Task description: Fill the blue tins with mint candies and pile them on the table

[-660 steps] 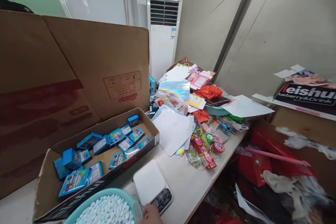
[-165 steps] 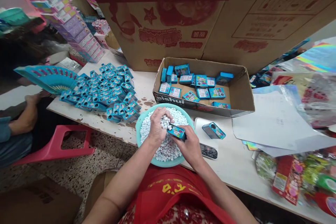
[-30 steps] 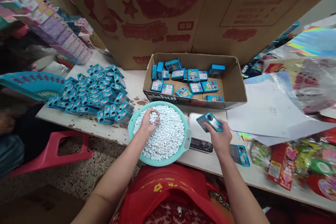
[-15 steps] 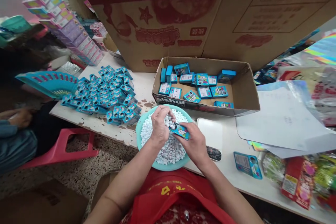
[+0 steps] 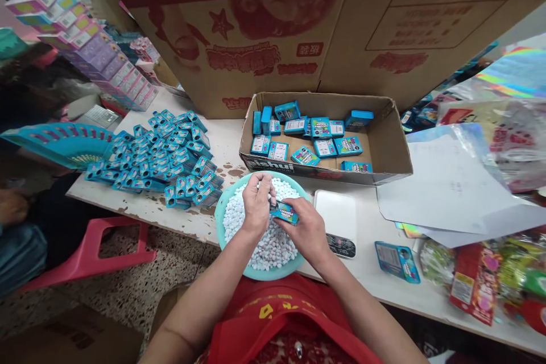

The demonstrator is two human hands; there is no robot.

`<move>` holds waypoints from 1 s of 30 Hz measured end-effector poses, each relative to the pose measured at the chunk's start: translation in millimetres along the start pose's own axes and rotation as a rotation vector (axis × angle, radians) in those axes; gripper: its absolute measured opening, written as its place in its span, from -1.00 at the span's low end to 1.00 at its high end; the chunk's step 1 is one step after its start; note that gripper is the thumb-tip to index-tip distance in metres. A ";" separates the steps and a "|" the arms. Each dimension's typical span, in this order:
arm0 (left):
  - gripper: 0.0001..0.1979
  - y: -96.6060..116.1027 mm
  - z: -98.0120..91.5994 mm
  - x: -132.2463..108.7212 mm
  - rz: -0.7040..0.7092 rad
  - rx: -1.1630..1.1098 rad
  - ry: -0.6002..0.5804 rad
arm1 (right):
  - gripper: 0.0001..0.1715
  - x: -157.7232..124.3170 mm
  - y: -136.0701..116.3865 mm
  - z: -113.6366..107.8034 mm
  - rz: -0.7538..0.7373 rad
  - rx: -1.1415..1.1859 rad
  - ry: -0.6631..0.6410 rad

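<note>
"Fingers [image 5: 265, 185] of the left hand [image 5: 256, 209] were curled together, right up against the open end of the blue CARAMELO box [image 5: 285, 212]."

"And what did they have in them?"

"White candy pellets [image 5: 273, 256], it seemed. A few showed beside the fingertips, but the rest of the palm was turned from view, so nobody could tell how many."

"What about the right hand [image 5: 307, 227]?"

"Its thumb and fingers were clamped on the box from the right, thumb on the near side. The box lay on its side in the air, mouth to the left, above the turquoise basin [image 5: 220, 222]."

"The basin held more pellets?"

"A broad heap, yes. It sat at the near edge of the white table [image 5: 367, 290]."

"What stood around it?"

"Just to the right, a white digital scale [image 5: 335, 210]; farther right, another blue box [image 5: 397, 261] lay flat. On the far side, a shallow carton tray [image 5: 392, 151] held scattered blue packs [image 5: 322, 127]."

"And left?"

"Rows of blue boxes with round openings [image 5: 170, 153] were crowded together, beside a blue folding fan [image 5: 63, 145]. Past the table's left end, a co-worker's hand [image 5: 12, 206] was partly visible."
</note>
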State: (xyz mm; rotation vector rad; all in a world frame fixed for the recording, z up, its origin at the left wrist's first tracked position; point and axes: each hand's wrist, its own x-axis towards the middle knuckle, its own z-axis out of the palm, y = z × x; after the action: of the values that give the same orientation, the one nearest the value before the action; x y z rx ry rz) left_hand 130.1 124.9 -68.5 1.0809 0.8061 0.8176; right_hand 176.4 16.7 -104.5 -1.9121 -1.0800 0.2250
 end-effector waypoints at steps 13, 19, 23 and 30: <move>-0.73 -23.2 -46.4 18.5 -0.028 0.552 -0.078 | -0.49 -30.0 49.2 -70.3 0.450 0.100 0.399; -0.75 -39.4 -66.4 17.6 0.031 0.836 -0.132 | -0.38 -44.5 125.2 -53.8 0.568 -0.003 0.442; -0.73 -37.6 -67.5 18.0 0.001 0.786 -0.142 | -0.40 -51.8 145.7 -36.3 0.566 0.059 0.458; -0.74 -38.7 -67.1 13.9 0.006 0.728 -0.095 | -0.43 -70.6 143.2 -62.1 0.430 0.047 0.601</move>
State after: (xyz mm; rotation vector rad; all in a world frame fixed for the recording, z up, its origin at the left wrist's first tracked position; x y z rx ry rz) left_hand 84.8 155.2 -125.2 1.7475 1.0520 0.4678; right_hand 252.1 -105.6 -197.6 -1.9649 -0.2621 -0.0890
